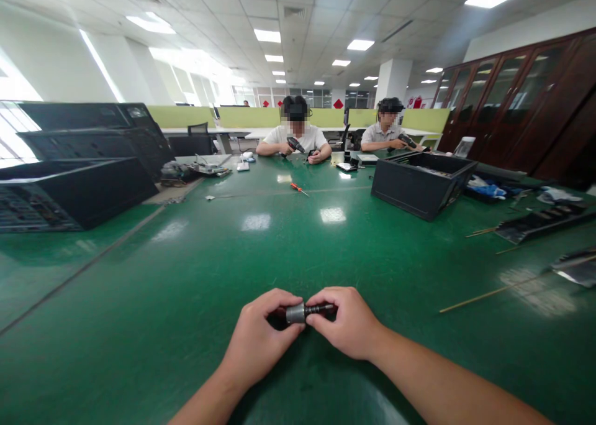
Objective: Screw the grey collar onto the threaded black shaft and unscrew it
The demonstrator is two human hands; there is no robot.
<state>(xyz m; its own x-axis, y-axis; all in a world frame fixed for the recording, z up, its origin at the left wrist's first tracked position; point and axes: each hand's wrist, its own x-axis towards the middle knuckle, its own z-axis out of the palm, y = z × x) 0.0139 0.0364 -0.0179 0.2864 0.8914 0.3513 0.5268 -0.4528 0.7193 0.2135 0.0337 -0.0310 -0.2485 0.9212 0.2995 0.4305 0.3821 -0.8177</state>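
Close above the green tabletop (205, 269), a small silver metal cylinder with a dark ribbed shaft (295, 314) lies level between my two hands. My left hand (261, 332) has its thumb and fingers closed around the cylinder's body from the left. From the other side, my right hand (347, 322) pinches the slim shaft, whose tip points right. The fingers of both hands nearly meet at the joint between body and shaft. Part of the cylinder's left end is covered by my left hand.
A red-handled screwdriver (298, 189) lies mid-table. Black computer cases (405, 187) stand right and left. Thin brass-coloured rods (484, 294) and metal parts lie at right. Across the table, two people (295, 142) sit, each with a power drill (295, 144).
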